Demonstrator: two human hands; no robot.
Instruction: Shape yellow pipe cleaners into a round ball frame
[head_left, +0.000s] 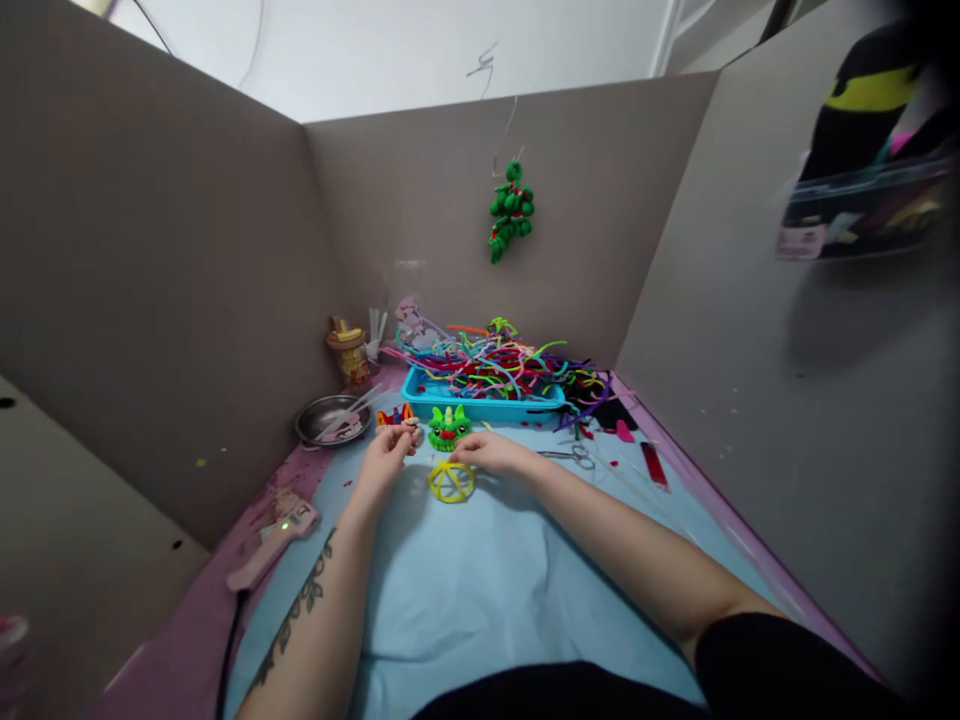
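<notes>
My left hand (392,447) is closed in a pinch in front of a red, orange and blue fuzzy figure (396,415); anything between its fingertips is too small to make out. A round yellow pipe-cleaner frame (451,484), a ring with crossing spokes, is on the blue cloth between my hands. My right hand (491,451) has its fingers pinched at the top of this frame. Just behind stands a green pipe-cleaner dragon head (449,429) with a red mouth and pale horn, its right edge close to my right fingers.
A blue tray (484,410) heaped with coloured pipe cleaners (487,365) stands at the back. A metal bowl (332,420) and a pink glue gun (274,545) are left; scissors (574,456) and a red strip (654,466) lie right. Grey partitions (465,220) enclose three sides.
</notes>
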